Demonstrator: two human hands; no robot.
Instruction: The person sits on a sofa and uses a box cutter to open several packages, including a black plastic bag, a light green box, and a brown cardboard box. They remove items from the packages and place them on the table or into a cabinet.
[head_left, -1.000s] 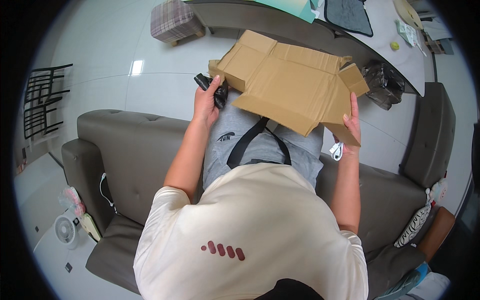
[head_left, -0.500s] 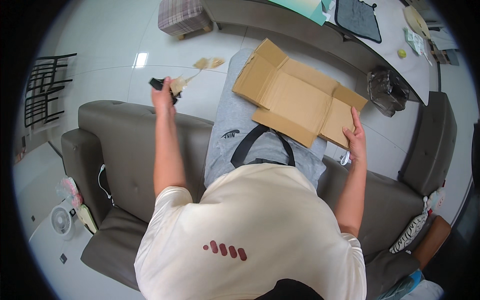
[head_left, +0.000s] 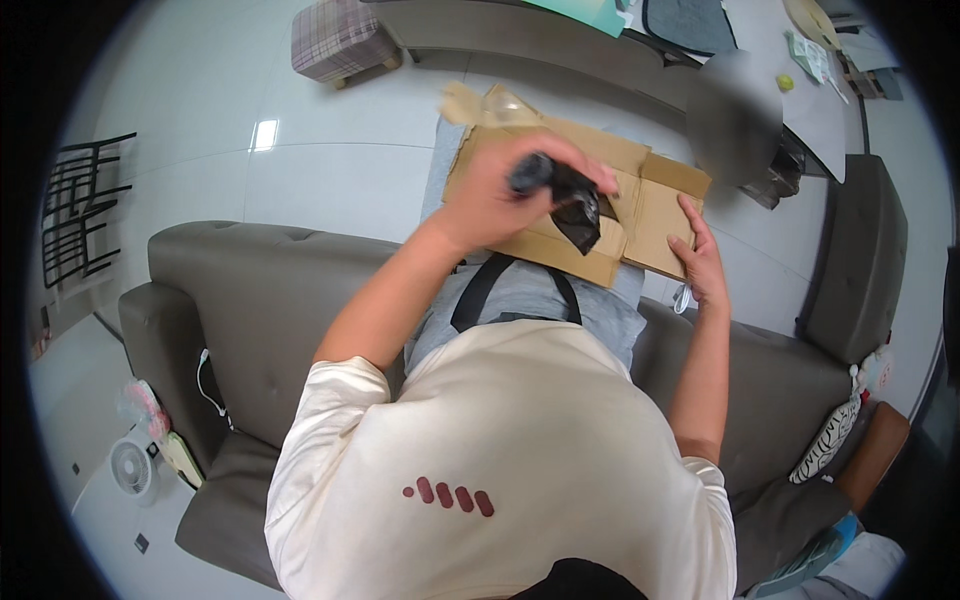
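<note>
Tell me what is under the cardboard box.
Under the cardboard box is the person's lap: grey legwear shows beyond its left and near edges. The fabric directly beneath is covered, so anything else there cannot be seen.

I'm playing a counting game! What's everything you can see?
cardboard box: 1, brown, centre
plastic bundle: 1, black, over box
loose strip: 1, tan, beyond bundle
sofa: 1, grey, across middle
cables: 2, white, on sofa, near box
table: 1, white-topped, upper right
cloth: 1, grey, on table
bag: 1, black, beside table
stool: 1, plaid, upper left
fan: 1, white, lower left
cushion: 1, black-and-white, right
shirt: 1, cream, worn
left grip: 1, bare, around bundle
right grip: 1, bare, on box
</note>
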